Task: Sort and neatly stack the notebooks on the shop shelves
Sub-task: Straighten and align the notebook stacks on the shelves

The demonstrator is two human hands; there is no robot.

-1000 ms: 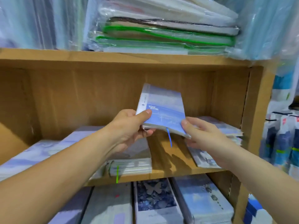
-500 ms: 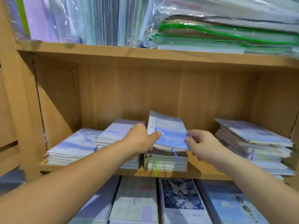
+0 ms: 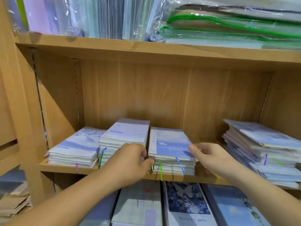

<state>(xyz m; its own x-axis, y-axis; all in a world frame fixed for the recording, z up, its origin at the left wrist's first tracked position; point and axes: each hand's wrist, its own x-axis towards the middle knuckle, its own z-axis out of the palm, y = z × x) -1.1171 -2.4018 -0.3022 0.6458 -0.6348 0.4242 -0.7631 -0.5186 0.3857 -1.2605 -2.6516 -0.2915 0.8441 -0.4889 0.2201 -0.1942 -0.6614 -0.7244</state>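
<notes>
A blue-and-white notebook [image 3: 169, 144] lies flat on top of the middle stack [image 3: 172, 168] on the wooden shelf [image 3: 68, 168]. My left hand [image 3: 130, 160] grips its left front corner, with the thumb against the stack's edge. Over at the right front corner, my right hand [image 3: 210, 155] pinches the cover, thumb on top. Coloured ribbon markers hang from the stack's front. Two more notebook stacks [image 3: 75, 147] [image 3: 127, 132] sit to the left, touching each other.
A taller, uneven stack [image 3: 263, 144] stands at the shelf's right, a gap between it and the middle stack. Below, larger notebooks lie side by side, one with a butterfly cover [image 3: 185, 201]. Plastic-wrapped stationery [image 3: 228, 25] fills the shelf above. The shelf's side panel [image 3: 24, 111] is at left.
Both hands lowered the blue notebook from mid-air onto the middle stack, where it now lies flat. The view swung left and down.
</notes>
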